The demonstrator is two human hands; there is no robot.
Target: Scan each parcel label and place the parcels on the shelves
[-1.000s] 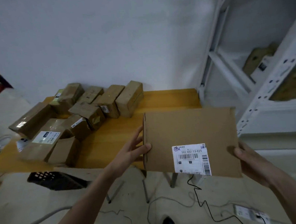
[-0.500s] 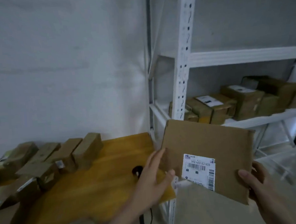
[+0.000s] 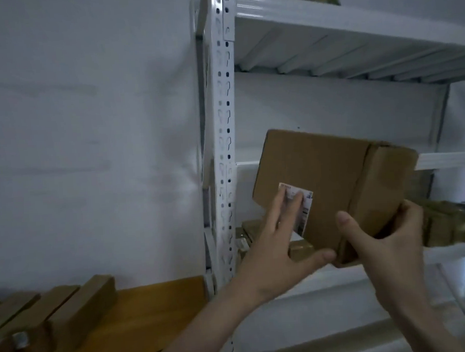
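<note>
Parcel: flat brown cardboard box, held up tilted in front of the white shelving unit, between the middle shelf and the one above.
Label: white with a barcode, on the facing side near the lower left corner, partly covered by fingers.
Left hand: pressed flat against the parcel's face, fingers straight and lying over the label, thumb stretched under the lower edge.
Right hand: clamped on the parcel's lower right end, thumb on the front face, fingers curled round the far side.
Middle shelf: white beam running behind the parcel's right corner.
Lower shelf: held other brown parcels, some hidden behind the held box and both hands.
Table: yellow-orange top at lower left, just beside the shelving upright.
Boxes on table: several brown ones lined up against the wall.
</note>
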